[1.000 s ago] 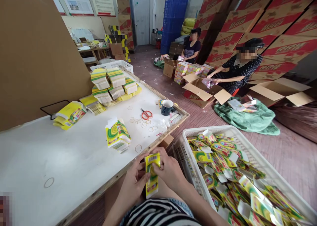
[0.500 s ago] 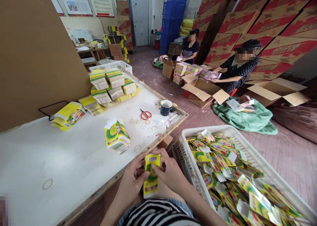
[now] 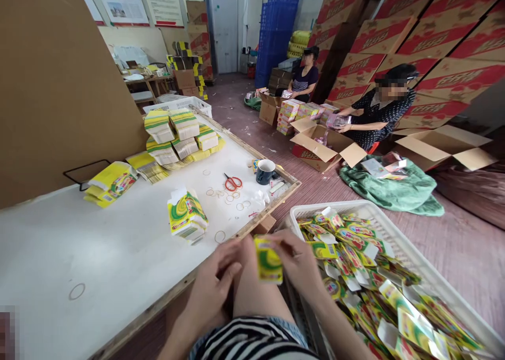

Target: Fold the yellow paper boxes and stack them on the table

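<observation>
My right hand (image 3: pixel 298 265) pinches a small yellow and green carton (image 3: pixel 269 260) by its upper right edge, over my bare knee. The carton is blurred by motion. Beside it, my left hand (image 3: pixel 219 278) has its fingers loosely curled, with the thumb apart from the index finger and nothing visible between them. To the right of my right hand stands a white plastic crate (image 3: pixel 381 213), holding many similar flat cartons (image 3: pixel 355 276). A stack of the same cartons (image 3: pixel 187 215) rests on the white table (image 3: pixel 118 276) in front of my left hand.
On the table lie more carton stacks (image 3: pixel 173 134), another carton bundle (image 3: pixel 111 184), red-handled scissors (image 3: pixel 232 182), rubber bands (image 3: pixel 77 291) and a dark mug (image 3: pixel 265 172). Beyond, two people sit by open cardboard boxes (image 3: pixel 325 144). A green sack (image 3: pixel 394 192) lies on the floor.
The carton has moved right, out of my left hand, and is now held by my right hand alone. The farther worker's hands barely moved; the nearer worker's pink item has shifted slightly.
</observation>
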{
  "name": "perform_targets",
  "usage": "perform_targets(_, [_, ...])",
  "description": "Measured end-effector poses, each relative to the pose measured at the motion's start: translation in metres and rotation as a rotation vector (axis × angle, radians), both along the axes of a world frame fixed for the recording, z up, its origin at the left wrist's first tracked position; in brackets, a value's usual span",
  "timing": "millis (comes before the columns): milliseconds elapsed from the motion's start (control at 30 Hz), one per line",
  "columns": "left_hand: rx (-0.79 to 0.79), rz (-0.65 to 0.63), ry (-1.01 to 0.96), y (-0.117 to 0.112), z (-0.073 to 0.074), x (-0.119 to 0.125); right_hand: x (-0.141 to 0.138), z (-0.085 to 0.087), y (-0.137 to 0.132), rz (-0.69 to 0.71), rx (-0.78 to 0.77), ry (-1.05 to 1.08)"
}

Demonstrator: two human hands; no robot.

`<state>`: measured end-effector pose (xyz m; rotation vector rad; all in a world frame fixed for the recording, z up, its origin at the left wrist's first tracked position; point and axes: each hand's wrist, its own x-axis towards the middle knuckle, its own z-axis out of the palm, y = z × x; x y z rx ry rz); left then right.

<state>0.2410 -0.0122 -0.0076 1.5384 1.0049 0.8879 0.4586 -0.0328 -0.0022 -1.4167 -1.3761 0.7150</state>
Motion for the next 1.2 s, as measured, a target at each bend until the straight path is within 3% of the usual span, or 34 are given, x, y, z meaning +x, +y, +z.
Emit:
perform_targets(100, [0.382,0.274,0.399,0.035,0.004,-0.042,0.048,0.011,-0.001,-0.400,0.173,-0.420])
perform_targets(167, [0.525,0.316,0.590,0.063,0.002,-0.077,0.071,0.013,-0.002,-0.504,0.197,-0.568])
perform_targets(267, [0.458,0.175,0.822,0.094,-0.010,-0.119,0.075,0.009,-0.004,-0.444,0.123,-0.542])
perform_targets(400, [0.381,0.064,0.840,0.106,-0.020,-0.140,0.040,0.000,-0.001,-0.261,-0.001,-0.356])
perform_targets(600, [0.398,0.029,0.802,0.102,-0.008,-0.140,-0.008,0.003,0.007,-0.026,-0.115,-0.145])
perform_targets(767, [0.522,0.054,0.734,0.101,-0.003,-0.136,-0.037,0.003,0.007,0.116,-0.155,-0.004])
perform_targets(933, [0.733,0.181,0.583,0.067,0.007,-0.105,-0.062,0.000,0.005,0.227,-0.252,0.329])
perform_targets(1067, [0.951,0.005,0.383,0.023,0.010,-0.070,-0.075,0.000,0.008,0.188,-0.412,0.695])
perform_targets(1200, [0.942,-0.186,0.337,-0.008,0.003,-0.045,-0.077,-0.002,0.014,0.139,-0.400,0.914])
